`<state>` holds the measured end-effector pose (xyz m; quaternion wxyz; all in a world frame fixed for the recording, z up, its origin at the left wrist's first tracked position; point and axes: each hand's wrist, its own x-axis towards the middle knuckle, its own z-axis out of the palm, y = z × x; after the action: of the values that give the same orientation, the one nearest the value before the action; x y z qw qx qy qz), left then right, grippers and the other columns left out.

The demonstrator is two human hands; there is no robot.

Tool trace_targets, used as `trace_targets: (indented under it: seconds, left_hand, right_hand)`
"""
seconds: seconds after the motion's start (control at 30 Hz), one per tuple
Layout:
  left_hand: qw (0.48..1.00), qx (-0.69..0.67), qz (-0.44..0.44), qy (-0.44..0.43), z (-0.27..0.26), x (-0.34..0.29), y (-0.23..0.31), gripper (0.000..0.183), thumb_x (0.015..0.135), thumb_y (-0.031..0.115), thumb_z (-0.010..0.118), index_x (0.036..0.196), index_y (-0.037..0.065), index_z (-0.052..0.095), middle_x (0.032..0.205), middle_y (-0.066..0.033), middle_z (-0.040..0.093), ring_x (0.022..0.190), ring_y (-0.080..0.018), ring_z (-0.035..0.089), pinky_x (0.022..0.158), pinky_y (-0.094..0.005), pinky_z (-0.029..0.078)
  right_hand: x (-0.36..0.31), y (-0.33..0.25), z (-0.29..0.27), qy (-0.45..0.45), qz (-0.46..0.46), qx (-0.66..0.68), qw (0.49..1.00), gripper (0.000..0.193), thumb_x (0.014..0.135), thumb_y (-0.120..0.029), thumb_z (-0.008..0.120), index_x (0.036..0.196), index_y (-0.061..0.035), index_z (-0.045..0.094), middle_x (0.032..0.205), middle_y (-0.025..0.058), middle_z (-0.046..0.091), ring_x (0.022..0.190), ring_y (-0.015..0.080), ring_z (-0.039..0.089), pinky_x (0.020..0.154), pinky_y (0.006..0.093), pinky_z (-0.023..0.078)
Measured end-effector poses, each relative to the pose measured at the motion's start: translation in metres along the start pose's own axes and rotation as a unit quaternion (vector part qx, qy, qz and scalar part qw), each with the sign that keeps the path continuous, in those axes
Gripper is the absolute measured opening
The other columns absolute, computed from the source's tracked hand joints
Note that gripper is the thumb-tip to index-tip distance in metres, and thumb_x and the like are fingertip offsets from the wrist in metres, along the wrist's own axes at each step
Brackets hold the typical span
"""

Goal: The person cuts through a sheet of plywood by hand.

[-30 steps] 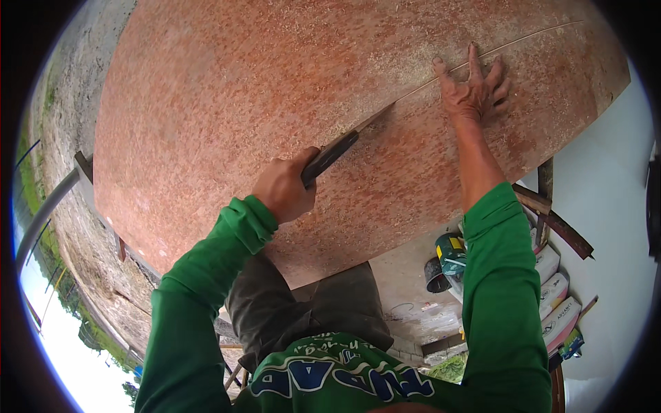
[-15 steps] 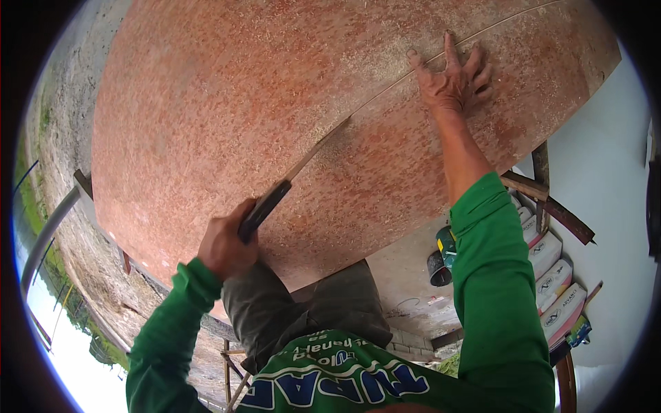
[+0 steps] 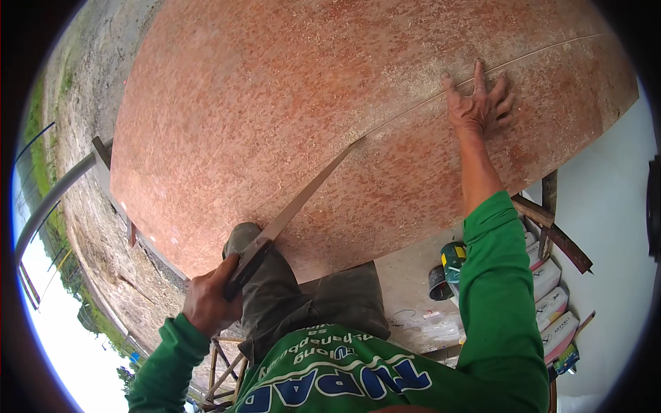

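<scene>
A handsaw is gripped by its dark handle in the left hand, fingers clamped round it, at the lower left of the frame. Its blade is angled up to a cut line in the reddish board at centre. The right hand is pressed flat on the board, fingers spread, at upper right.

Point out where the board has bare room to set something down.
Bare: the wide stretch of reddish board above the saw, and the strip between the right hand and the board's near edge. Crowded: along the cut line and beside the left hand.
</scene>
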<state>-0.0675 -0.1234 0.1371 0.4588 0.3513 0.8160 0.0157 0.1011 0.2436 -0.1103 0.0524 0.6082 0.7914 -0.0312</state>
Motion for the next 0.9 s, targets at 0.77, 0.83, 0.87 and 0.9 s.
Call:
trace_targets:
  seconds: [0.77, 0.83, 0.87, 0.9]
  left_hand:
    - [0.995, -0.079, 0.057, -0.002, 0.056, 0.136, 0.031, 0.044, 0.068, 0.003, 0.054, 0.112, 0.006, 0.05, 0.063, -0.0222, 0.055, 0.06, -0.0393, 0.057, 0.053, -0.043, 0.045]
    - [0.998, -0.049, 0.04, -0.011, 0.042, 0.125, 0.046, 0.043, 0.069, 0.004, 0.055, 0.111, 0.005, 0.05, 0.067, -0.023, 0.057, 0.064, -0.0398, 0.058, 0.055, -0.0432, 0.046]
    - [0.999, -0.038, 0.015, -0.029, 0.033, 0.101, 0.042, 0.046, 0.068, 0.005, 0.055, 0.113, 0.006, 0.048, 0.069, -0.0235, 0.057, 0.066, -0.0407, 0.058, 0.058, -0.0451, 0.046]
    - [0.998, -0.029, -0.008, -0.052, 0.019, 0.068, 0.025, 0.049, 0.066, 0.007, 0.056, 0.114, 0.008, 0.047, 0.07, -0.024, 0.058, 0.068, -0.0417, 0.058, 0.061, -0.0471, 0.047]
  right_hand:
    - [-0.013, -0.013, -0.002, -0.009, -0.007, 0.044, 0.999, 0.079, 0.063, -0.074, 0.052, 0.132, -0.038, 0.036, 0.145, 0.0093, 0.012, 0.131, 0.0364, 0.005, 0.1, 0.0586, 0.005]
    - [0.001, -0.01, 0.014, -0.004, 0.008, 0.013, 1.0, 0.079, 0.062, -0.074, 0.053, 0.131, -0.0376, 0.038, 0.144, 0.0095, 0.013, 0.131, 0.0368, 0.005, 0.1, 0.059, 0.005]
    - [0.002, -0.001, 0.015, -0.005, 0.013, 0.009, 1.0, 0.079, 0.062, -0.074, 0.053, 0.131, -0.0376, 0.038, 0.144, 0.0095, 0.013, 0.131, 0.0368, 0.005, 0.1, 0.059, 0.005]
    - [0.001, 0.012, 0.015, 0.003, 0.005, 0.009, 1.0, 0.079, 0.062, -0.075, 0.052, 0.131, -0.0376, 0.038, 0.144, 0.0096, 0.013, 0.131, 0.0369, 0.005, 0.1, 0.0591, 0.005]
